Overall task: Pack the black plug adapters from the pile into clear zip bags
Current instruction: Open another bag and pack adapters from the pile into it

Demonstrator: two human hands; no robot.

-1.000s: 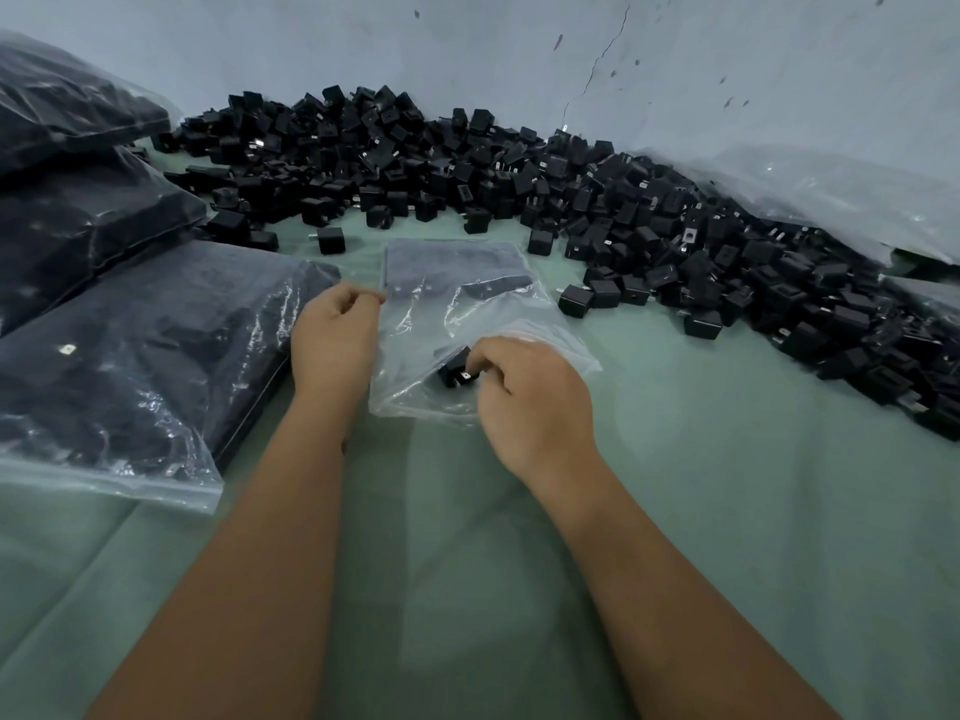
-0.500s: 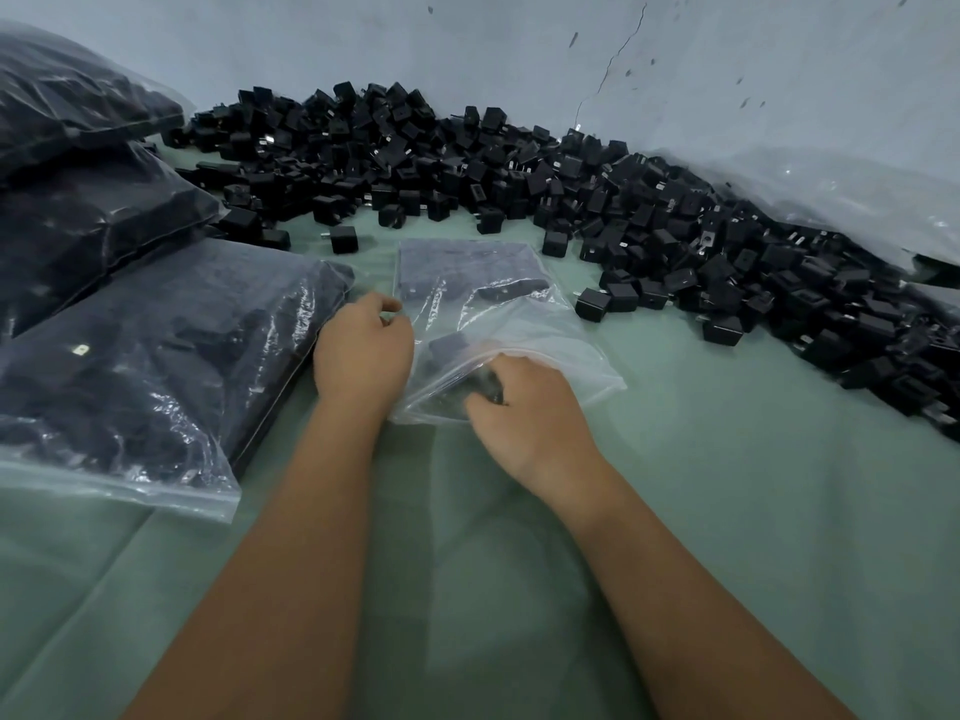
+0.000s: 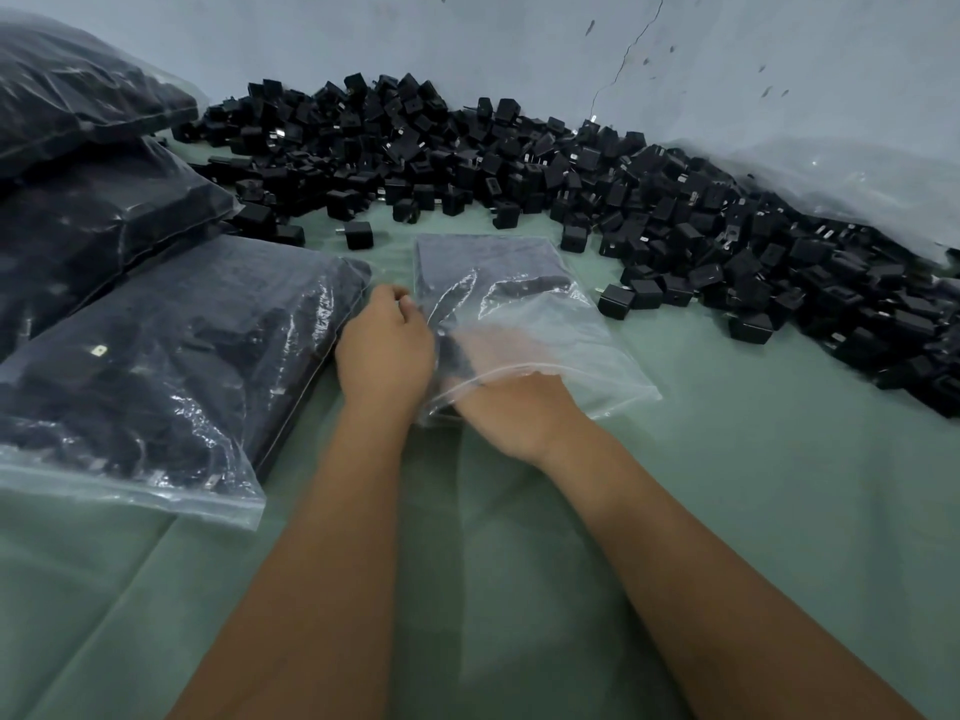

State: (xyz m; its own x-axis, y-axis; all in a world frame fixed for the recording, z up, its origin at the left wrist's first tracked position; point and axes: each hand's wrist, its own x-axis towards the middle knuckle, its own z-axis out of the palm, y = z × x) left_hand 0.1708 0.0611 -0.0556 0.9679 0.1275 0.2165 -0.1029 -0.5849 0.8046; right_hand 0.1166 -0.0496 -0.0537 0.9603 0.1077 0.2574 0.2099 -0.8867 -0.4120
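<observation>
A big pile of black plug adapters [image 3: 519,163] lies along the back and right of the green cloth. In front of it a clear zip bag [image 3: 571,345] lies flat, its mouth toward me and a dark layer inside its far half. My left hand [image 3: 382,356] pinches the left edge of the bag's mouth. My right hand [image 3: 519,413] is pushed into the mouth. Its fingers show blurred through the plastic and grip a black adapter [image 3: 458,358].
A filled zip bag of adapters [image 3: 156,366] lies just left of my left hand, and two more filled bags [image 3: 93,220] are stacked behind it. Loose clear plastic [image 3: 831,184] lies against the wall at right. Bare green cloth [image 3: 727,485] spreads in front.
My right hand has moved with the adapter from the bag's mouth to deeper inside the bag. My left hand keeps its pinch on the bag's edge.
</observation>
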